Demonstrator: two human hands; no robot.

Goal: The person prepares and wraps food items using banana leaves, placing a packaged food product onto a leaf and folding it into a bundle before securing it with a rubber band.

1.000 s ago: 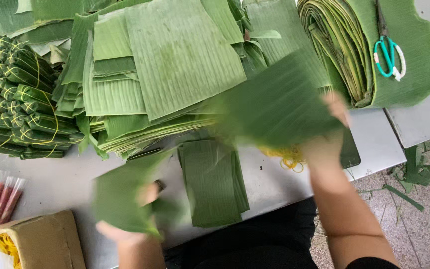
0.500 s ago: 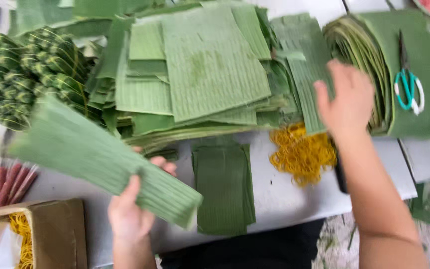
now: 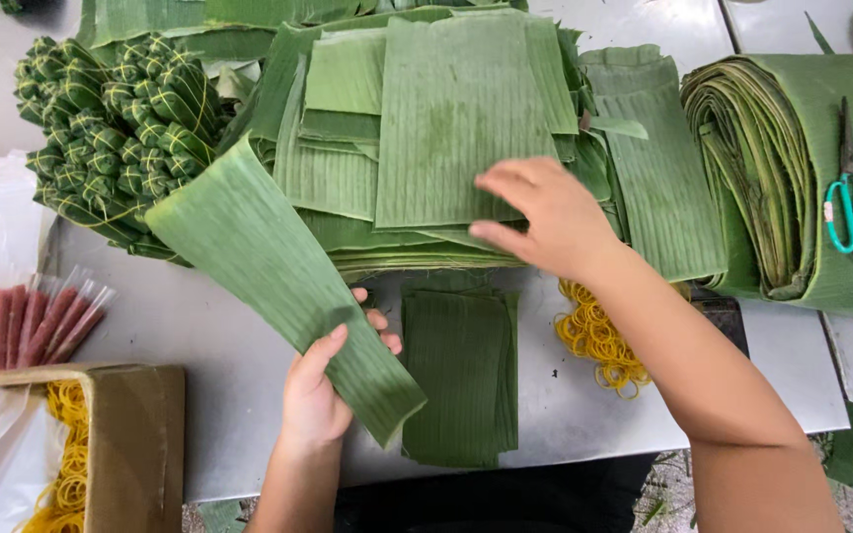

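Head view, the only 1. Left hand is gripping a long leaf strip near its lower end: thumb on top, fingers curling round the right edge from beneath. The strip is running up and left from the grip, tilted, its far end lying over the edge of the leaf stack and just beside the wrapped bundles. The short lower end is sticking out below and right of the hand, overlapping the left edge of the small dark leaf pile.

Right hand is reaching across to the stack, fingers spread and bent, fingertips resting on the lower right corner of the top sheet. Not closed on anything that I can see; whether a fingertip is pinching the sheet's edge, I cannot tell. The sheet is lying flat, up and left of the hand.

Around it: yellow rubber bands are sitting on the table under the right forearm, just right of the dark pile. A folded leaf roll is lying far right, with teal-handled scissors on top. At left, pink sausages in clear sleeves are lying beside a cardboard box holding more yellow bands.
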